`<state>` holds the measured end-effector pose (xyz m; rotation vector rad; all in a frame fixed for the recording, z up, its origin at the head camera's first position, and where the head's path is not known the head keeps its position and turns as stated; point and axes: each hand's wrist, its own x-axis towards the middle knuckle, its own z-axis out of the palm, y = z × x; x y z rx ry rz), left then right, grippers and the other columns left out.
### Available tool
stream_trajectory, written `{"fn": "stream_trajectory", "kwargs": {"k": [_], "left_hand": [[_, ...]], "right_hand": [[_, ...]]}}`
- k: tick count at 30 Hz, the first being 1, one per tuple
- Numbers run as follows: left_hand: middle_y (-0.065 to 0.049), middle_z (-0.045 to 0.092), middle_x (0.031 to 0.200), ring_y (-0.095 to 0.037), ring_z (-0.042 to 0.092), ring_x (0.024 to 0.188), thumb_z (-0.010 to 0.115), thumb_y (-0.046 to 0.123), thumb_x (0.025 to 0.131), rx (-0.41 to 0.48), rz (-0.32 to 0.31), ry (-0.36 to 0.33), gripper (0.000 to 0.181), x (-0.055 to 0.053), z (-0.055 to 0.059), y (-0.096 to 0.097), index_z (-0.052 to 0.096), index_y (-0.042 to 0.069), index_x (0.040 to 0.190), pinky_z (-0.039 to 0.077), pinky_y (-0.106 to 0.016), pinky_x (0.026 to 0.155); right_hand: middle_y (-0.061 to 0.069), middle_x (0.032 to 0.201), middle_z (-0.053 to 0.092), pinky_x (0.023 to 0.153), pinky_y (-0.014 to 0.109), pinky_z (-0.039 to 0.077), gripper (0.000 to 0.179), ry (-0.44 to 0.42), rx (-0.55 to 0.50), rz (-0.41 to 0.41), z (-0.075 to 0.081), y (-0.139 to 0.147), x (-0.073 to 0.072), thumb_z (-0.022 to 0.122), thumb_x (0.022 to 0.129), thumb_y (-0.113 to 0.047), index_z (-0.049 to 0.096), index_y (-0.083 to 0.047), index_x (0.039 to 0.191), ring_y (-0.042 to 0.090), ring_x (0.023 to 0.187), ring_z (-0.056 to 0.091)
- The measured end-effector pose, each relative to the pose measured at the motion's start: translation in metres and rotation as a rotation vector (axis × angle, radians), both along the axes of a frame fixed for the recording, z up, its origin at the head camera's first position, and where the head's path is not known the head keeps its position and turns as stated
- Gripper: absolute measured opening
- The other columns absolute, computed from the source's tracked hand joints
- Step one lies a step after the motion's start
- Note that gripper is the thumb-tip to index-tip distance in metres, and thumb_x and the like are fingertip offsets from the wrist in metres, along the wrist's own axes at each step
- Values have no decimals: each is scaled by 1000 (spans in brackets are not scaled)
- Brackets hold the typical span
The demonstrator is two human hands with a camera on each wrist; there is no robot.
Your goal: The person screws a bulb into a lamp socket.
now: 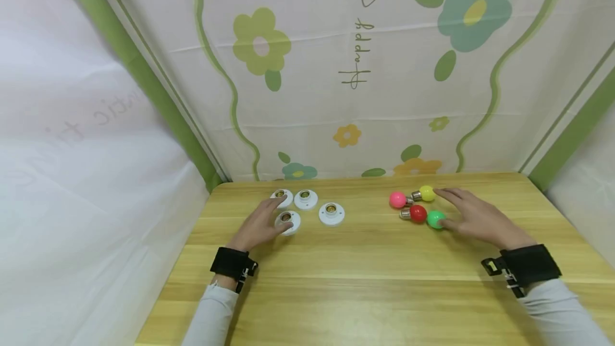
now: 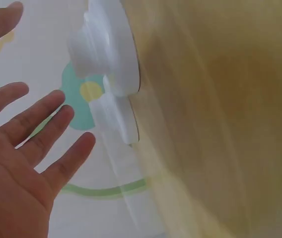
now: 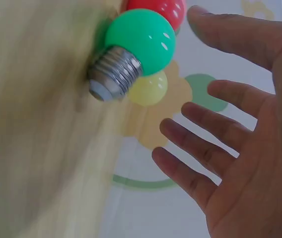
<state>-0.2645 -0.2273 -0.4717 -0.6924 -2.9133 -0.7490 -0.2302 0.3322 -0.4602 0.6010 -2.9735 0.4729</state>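
Observation:
My left hand [image 1: 261, 223], fingers spread, hovers at the white lamp sockets on the left of the table. Its fingers overlap the rear left socket [image 1: 288, 199], and its thumb crosses the front socket [image 1: 291, 227]. Two more sockets lie just right, a rear one [image 1: 311, 201] and a separate one [image 1: 331, 218]. On the other side, my right hand [image 1: 480, 219] reaches over the bulbs with fingers extended. The green bulb [image 1: 435, 219] is by its thumb, the yellow bulb [image 1: 427, 193] by its fingertips. A red bulb [image 1: 418, 214] and a pink bulb [image 1: 397, 199] lie further left.
The wooden table [image 1: 365, 276] ends at the back against a patterned fabric curtain [image 1: 307, 95]. Another white fabric wall [image 1: 86, 175] rises on the left. Black straps [image 1: 530, 266] circle both wrists.

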Motion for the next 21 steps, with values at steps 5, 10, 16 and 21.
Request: {"fn": "stream_trajectory", "kwargs": {"k": [5, 10, 16, 21], "left_hand": [[-16, 44, 166, -39, 40, 154, 82, 42, 95, -9, -16, -27, 87, -1, -7, 3, 40, 11, 165, 39, -59, 124], [-18, 43, 167, -41, 39, 155, 84, 38, 94, 19, -18, -72, 88, 0, -12, 5, 40, 11, 165, 38, -61, 124], [-20, 41, 167, -41, 38, 155, 85, 32, 93, 19, -11, -114, 89, 0, -15, 10, 38, 10, 165, 37, -59, 126], [-20, 42, 166, -40, 38, 155, 85, 32, 93, 8, -16, -134, 89, -3, -19, 13, 38, 11, 165, 38, -58, 125]], "right_hand": [[32, 152, 51, 106, 77, 45, 75, 15, -16, 40, -9, -7, -2, 82, 93, -35, 53, 0, 153, 56, 137, 49], [32, 146, 58, 105, 73, 48, 72, 36, -27, 61, -18, -9, -3, 86, 90, -29, 57, 2, 149, 55, 133, 54], [32, 141, 61, 103, 71, 50, 71, 44, -47, 68, -26, -11, -3, 88, 88, -24, 59, 1, 148, 54, 129, 57], [32, 134, 64, 100, 68, 54, 70, 47, -51, 74, -30, -11, -3, 89, 86, -21, 60, 4, 146, 51, 123, 62]]}}
